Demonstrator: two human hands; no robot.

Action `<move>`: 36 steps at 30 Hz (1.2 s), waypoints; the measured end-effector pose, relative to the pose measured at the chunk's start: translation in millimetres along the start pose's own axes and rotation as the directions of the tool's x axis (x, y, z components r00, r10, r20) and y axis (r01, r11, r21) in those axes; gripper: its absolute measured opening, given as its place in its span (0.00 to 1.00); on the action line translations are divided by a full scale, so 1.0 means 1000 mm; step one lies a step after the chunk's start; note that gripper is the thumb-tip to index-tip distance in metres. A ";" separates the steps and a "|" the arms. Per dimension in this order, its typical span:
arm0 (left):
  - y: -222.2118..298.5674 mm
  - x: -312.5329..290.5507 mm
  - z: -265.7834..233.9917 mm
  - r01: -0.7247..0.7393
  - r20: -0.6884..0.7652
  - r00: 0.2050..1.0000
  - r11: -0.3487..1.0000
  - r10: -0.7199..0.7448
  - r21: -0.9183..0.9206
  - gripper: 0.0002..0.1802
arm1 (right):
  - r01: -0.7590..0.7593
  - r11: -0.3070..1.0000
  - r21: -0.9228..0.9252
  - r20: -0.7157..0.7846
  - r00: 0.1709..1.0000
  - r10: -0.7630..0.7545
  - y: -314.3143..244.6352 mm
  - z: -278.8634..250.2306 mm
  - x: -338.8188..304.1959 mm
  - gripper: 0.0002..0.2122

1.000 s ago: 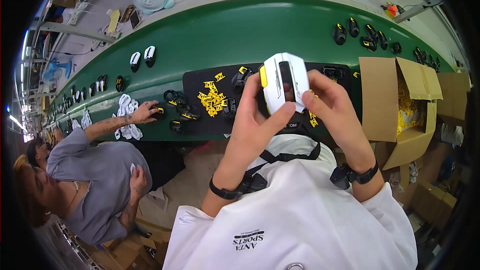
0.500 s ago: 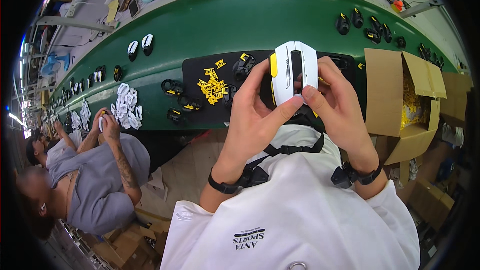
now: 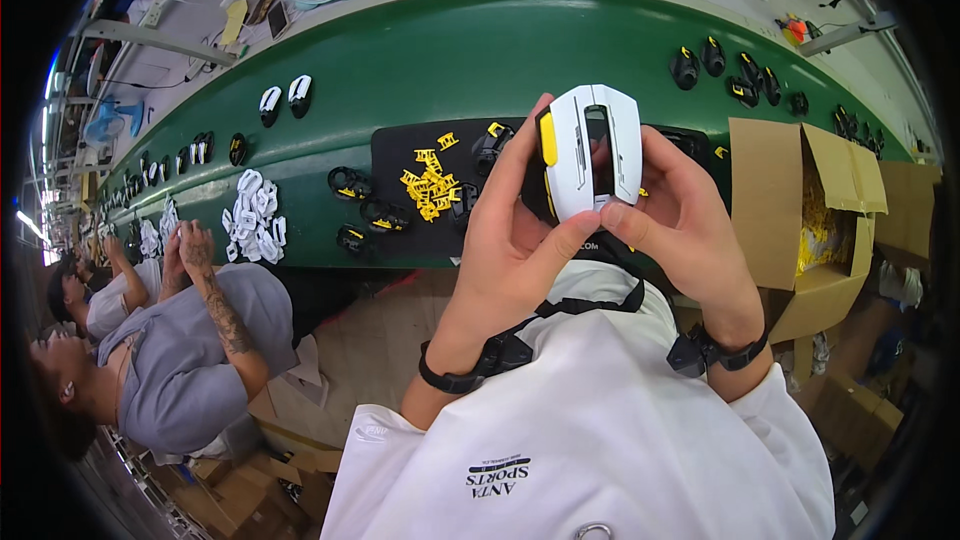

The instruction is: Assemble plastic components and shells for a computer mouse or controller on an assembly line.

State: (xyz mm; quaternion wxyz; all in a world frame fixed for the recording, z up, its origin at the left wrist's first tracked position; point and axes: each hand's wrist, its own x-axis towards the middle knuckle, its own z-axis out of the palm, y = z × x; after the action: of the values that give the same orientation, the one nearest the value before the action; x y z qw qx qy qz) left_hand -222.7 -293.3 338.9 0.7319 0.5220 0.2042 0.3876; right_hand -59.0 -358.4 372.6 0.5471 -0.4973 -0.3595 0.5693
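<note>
My left hand [image 3: 505, 240] and my right hand [image 3: 690, 230] hold a white computer mouse shell [image 3: 570, 160] between them, above the bench's near edge. It has a long open slot down its middle and a yellow side piece [image 3: 548, 140] towards my left. Both thumbs press at its near end, almost meeting; the other fingers wrap around the sides and underneath, partly hidden. Beyond my left hand, a black mat [image 3: 395, 155] bears a pile of small yellow plastic parts [image 3: 430, 185]. Next to the pile is a black-and-yellow housing [image 3: 490, 145].
Black housings [image 3: 384, 215] lie left of the mat, with white shells [image 3: 253, 220] farther left. A cardboard box [image 3: 765, 210] of yellow parts stands at the right. More black pieces [image 3: 685, 68] line the green bench [image 3: 480, 50]. Co-workers [image 3: 200, 360] sit at the left.
The view has shifted slightly, and the mouse shell stays in both my hands, tilted a little differently. The nearest co-worker's hands have moved up and left, and their head has tipped back.
</note>
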 end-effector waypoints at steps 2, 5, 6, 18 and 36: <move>-0.002 -0.001 -0.006 -0.020 0.003 1.000 1.000 0.020 0.011 0.45 | -0.008 1.000 0.016 0.004 1.000 0.008 -0.003 0.001 0.002 0.21; -0.002 -0.001 -0.012 -0.052 -0.006 0.999 0.999 0.052 0.016 0.45 | -0.018 1.000 -0.001 0.010 1.000 0.018 -0.004 0.003 0.007 0.20; -0.001 0.002 -0.016 -0.070 0.015 0.998 0.994 0.069 0.088 0.45 | -0.022 1.000 0.000 0.010 1.000 0.022 -0.004 0.004 0.009 0.20; -0.039 0.000 -0.032 0.149 -0.144 0.977 0.985 -0.160 -0.083 0.36 | 0.455 0.538 -0.709 0.169 0.851 -0.497 0.019 -0.011 0.017 0.44; -0.076 -0.024 -0.054 0.598 0.038 0.763 0.682 -0.645 -0.421 0.19 | 0.603 0.425 -0.675 0.503 0.798 -0.333 0.005 -0.008 0.010 0.25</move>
State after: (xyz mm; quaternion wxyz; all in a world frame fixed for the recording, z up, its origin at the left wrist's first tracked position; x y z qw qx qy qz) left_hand -248.9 -290.8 246.4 0.8990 0.2337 0.3245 0.1785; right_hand -51.4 -350.3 364.4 0.3351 -0.4775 -0.7794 0.2287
